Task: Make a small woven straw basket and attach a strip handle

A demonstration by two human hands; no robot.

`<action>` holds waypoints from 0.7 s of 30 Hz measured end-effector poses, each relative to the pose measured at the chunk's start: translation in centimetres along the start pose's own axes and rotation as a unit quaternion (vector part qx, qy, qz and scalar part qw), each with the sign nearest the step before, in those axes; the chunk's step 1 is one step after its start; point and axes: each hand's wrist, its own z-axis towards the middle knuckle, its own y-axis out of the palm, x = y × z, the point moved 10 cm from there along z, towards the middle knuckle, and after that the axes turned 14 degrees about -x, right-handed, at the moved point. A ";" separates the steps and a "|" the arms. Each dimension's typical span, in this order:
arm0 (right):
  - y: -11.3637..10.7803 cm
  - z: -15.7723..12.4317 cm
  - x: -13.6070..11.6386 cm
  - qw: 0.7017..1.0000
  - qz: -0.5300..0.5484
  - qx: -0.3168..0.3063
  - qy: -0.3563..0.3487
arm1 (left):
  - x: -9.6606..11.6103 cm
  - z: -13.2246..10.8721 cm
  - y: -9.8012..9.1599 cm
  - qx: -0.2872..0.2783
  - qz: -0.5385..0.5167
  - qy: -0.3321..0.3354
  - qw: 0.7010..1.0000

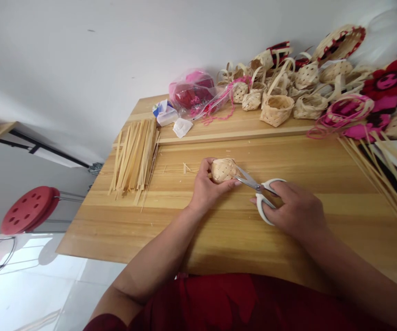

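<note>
Grip: I have the left hand (207,183) curled around a small woven bamboo basket (223,170) and the right hand (296,211) closed on white-handled scissors (264,197).
Blades: the steel blades (248,180) reach the basket's edge, their tips right at the weave.
Basket: held in the left hand above the wooden table (122,230).
Table: thin bamboo offcuts (186,168) lie near the left hand, with a loose pile of flat bamboo strips (134,158) beyond them.
Far board: I see more woven baskets (277,110) and a plastic bag of pink and red material (192,94).
Floor: a red stool (29,209) stands away from the table.
</note>
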 end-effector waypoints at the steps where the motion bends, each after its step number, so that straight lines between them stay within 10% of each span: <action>1: 0.1 0.1 0.1 1.000 0.007 -0.004 0.006 | 0.2 0.0 0.0 0.001 0.005 0.001 1.000; 21: 0.7 0.2 0.2 0.998 0.019 -0.056 0.035 | 0.6 -0.4 1.8 -0.044 -0.096 0.000 0.994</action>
